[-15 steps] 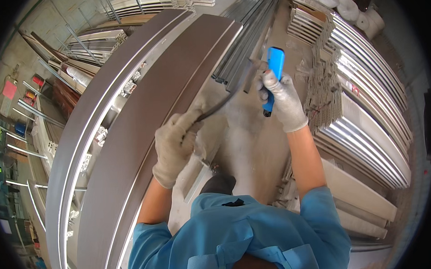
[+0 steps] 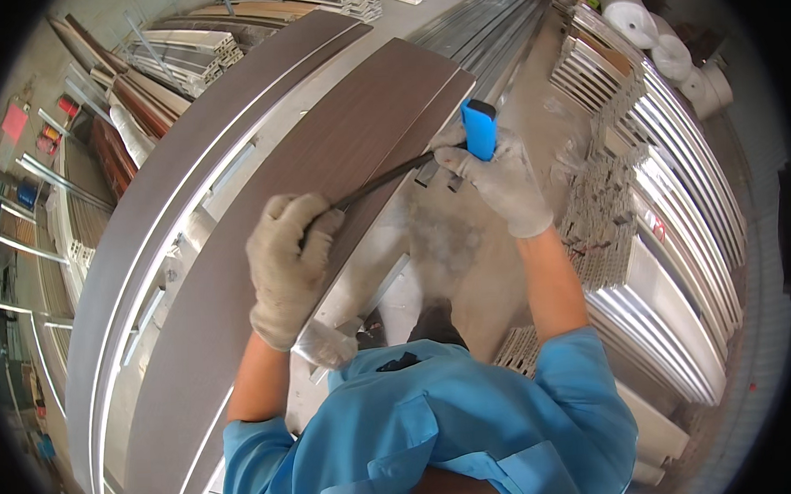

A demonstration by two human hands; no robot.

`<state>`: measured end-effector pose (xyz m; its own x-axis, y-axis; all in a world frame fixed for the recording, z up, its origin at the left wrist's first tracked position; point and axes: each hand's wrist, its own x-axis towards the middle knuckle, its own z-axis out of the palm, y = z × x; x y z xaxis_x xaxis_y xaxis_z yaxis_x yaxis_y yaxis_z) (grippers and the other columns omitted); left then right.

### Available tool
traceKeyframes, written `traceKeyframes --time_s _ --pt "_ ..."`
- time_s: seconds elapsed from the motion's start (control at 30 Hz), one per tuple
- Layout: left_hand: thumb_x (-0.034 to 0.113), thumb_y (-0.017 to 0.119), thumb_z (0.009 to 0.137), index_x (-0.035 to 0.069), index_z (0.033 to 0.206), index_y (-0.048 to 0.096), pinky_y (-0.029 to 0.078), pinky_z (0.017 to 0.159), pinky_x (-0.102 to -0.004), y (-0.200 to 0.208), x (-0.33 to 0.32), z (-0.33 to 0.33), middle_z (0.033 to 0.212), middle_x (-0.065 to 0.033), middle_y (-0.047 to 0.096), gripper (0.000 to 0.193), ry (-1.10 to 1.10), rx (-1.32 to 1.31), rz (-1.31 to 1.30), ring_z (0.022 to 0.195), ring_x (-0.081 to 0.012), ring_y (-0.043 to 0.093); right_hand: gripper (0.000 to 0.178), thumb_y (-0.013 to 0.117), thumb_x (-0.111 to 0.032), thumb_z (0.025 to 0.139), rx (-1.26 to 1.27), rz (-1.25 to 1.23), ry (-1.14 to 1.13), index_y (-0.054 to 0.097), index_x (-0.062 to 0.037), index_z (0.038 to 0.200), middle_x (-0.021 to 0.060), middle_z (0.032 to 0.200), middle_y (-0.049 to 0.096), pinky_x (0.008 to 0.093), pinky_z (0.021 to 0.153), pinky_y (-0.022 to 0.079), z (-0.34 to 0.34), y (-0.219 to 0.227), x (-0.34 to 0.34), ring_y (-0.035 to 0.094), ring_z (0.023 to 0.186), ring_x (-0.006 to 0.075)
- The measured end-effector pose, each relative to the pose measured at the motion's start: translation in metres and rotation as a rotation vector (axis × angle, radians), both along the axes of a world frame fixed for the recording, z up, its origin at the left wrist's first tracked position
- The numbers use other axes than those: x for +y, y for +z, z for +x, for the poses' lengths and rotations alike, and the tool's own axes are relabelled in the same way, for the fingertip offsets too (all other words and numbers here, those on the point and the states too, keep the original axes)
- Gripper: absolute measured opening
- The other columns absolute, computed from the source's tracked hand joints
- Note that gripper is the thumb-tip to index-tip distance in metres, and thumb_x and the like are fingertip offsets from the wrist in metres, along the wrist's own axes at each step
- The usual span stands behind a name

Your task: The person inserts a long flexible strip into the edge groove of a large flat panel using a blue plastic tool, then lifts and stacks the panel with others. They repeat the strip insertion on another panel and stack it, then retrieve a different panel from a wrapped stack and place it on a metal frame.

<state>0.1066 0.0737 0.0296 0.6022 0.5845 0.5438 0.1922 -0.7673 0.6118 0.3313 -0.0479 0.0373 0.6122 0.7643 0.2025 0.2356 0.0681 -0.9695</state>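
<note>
My left hand (image 2: 283,265), in a pale work glove, is closed around one end of a thin dark strip (image 2: 384,180). The strip runs up and to the right to the fingertips of my gloved right hand (image 2: 503,182). That hand is closed on a blue tool (image 2: 479,130) with a black end, held upright. Its lower part is hidden by the glove, so its exact kind cannot be made out. Both hands are over the inner edge of a long brown panel (image 2: 321,153), and the strip crosses above its surface.
A second long panel (image 2: 189,163) lies parallel at the left. Grey metal profiles (image 2: 492,31) rest on the floor ahead. Tall stacks of pale and silver profiles (image 2: 675,191) line the right side. White rolls (image 2: 628,16) stand at the far right.
The right hand has come left and down with the blue tool, meeting the strip's far end. The left hand has moved left, over the panel, and the strip now looks straighter.
</note>
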Motion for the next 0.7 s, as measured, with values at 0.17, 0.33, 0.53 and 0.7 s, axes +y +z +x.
traceKeyframes --time_s 0.17,0.33,0.53,0.7 --pt "0.0 0.07 0.078 0.009 0.095 0.07 0.052 0.064 -0.035 0.055 0.04 0.065 0.087 -0.0091 0.065 0.019 0.128 -0.159 0.559 0.07 -0.0234 0.064 0.011 0.07 -0.003 0.085 -0.043 0.303 0.096 0.071 0.0009 0.095 0.0051 0.077 0.069 0.0235 0.06 0.05 0.071 0.025 0.047 0.062 0.066 0.0091" --pt "0.006 0.066 0.083 0.012 0.097 0.07 0.049 0.057 -0.03 0.088 0.053 0.186 0.08 -0.0045 0.062 0.016 0.2 -0.275 0.912 0.063 -0.0202 0.06 0.017 0.069 -0.003 0.09 -0.124 0.741 -0.002 0.066 0.0026 0.105 0.0061 0.082 0.066 0.0215 0.064 0.05 0.192 0.085 0.049 0.061 0.071 0.0118" --pt "0.0 0.068 0.078 0.011 0.102 0.069 0.054 0.068 -0.0391 -0.034 0.003 0.263 0.092 -0.0108 0.063 0.026 0.144 0.076 0.114 0.079 -0.0306 0.066 0.011 0.074 -0.006 0.085 -0.219 0.012 0.026 0.072 -0.0015 0.094 0.0035 0.079 0.07 0.0257 0.067 0.052 0.287 -0.022 0.062 0.063 0.07 0.0093" --pt "0.004 0.067 0.085 0.009 0.1 0.069 0.054 0.068 -0.0412 -0.063 0.001 0.285 0.093 -0.0115 0.063 0.016 0.286 0.195 -0.031 0.081 -0.0324 0.067 0.014 0.074 -0.005 0.085 -0.048 -0.116 0.018 0.072 -0.0011 0.098 0.0035 0.083 0.07 0.0251 0.067 0.052 0.313 -0.08 0.063 0.063 0.072 0.0112"
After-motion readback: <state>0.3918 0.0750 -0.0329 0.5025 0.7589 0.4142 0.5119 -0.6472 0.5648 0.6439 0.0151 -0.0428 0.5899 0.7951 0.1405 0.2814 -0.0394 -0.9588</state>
